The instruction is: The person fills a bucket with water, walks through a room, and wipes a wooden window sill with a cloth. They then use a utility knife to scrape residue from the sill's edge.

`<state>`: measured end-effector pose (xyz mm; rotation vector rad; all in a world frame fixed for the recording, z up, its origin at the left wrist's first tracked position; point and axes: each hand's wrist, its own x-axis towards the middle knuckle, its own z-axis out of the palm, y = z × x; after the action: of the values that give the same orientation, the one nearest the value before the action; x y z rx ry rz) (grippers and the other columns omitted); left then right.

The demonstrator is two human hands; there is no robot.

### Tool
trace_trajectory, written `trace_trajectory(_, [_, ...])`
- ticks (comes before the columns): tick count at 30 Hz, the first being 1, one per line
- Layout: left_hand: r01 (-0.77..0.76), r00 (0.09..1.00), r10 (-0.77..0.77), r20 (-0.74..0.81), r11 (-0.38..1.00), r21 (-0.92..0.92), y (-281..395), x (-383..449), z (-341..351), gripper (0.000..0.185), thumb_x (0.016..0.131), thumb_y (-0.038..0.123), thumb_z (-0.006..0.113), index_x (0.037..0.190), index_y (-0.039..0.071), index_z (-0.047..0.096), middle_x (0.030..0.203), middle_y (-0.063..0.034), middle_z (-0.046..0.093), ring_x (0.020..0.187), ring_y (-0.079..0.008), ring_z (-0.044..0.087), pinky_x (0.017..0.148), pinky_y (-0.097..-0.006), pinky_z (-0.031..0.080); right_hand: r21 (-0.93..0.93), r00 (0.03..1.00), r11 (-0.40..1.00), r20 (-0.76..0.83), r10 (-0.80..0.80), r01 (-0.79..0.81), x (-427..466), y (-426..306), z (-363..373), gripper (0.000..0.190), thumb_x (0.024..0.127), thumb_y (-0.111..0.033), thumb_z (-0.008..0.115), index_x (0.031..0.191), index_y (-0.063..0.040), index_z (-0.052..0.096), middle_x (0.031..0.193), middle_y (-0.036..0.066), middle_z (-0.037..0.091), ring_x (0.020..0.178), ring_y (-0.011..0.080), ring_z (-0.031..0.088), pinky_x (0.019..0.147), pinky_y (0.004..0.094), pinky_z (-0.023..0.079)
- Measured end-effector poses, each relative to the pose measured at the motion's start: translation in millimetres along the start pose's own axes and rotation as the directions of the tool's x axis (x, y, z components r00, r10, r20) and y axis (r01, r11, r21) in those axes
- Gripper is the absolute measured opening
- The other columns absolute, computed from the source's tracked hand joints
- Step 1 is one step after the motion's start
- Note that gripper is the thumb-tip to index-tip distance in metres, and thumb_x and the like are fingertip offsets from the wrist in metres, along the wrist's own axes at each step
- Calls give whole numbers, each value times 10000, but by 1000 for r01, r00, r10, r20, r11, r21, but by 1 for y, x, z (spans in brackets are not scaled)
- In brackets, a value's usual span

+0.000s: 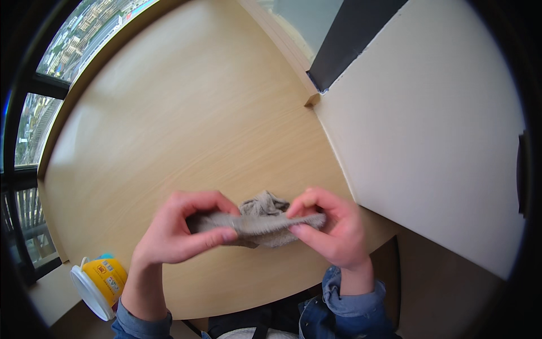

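A grey-brown fuzzy cloth (266, 226) is stretched between both hands above the near part of a light wooden tabletop (190, 127). My left hand (186, 226) pinches its left portion between thumb and fingers. The right end is gripped by my right hand (328, 229), thumb below and index finger above. Behind the held strip, a bunched part of grey cloth (264, 203) shows; whether it is the same piece I cannot tell.
A yellow bucket with a white lid (92, 292) lies tilted at the lower left, beside my left forearm. A white wall (415, 127) borders the tabletop on the right. Windows (38, 131) line the left side, beyond a raised wooden edge. A dark post (355, 42) stands at the upper right.
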<state>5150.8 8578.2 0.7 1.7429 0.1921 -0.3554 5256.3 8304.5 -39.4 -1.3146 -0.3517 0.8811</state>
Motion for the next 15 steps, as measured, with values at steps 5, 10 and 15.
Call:
trace_trajectory(5, [89,996,-89,-24,995,33,16,38,37,176,941,91,793,1040,-9,688,944,-48,720,810,-134,653,662,-268,487,-567,871,823,-398,-288,13,6,8,-13,177,885,80,691,1023,-31,697,872,57,590,757,183,564,686,318,462])
trace_trajectory(10, [13,971,57,-234,957,289,6,110,78,104,926,27,691,1004,26,623,801,-90,638,701,-161,618,604,-358,499,-853,634,512,-452,-627,-102,27,50,-3,288,910,21,735,1194,8,687,1064,162,671,968,362,677,878,429,558])
trace_trajectory(15, [-228,899,405,-167,758,611,6,125,94,209,819,-14,664,1014,58,636,853,-139,669,662,-278,653,621,-416,524,20,797,981,-587,-145,193,26,67,0,396,1095,-111,596,1465,28,623,1360,167,703,1271,284,666,1105,380,511])
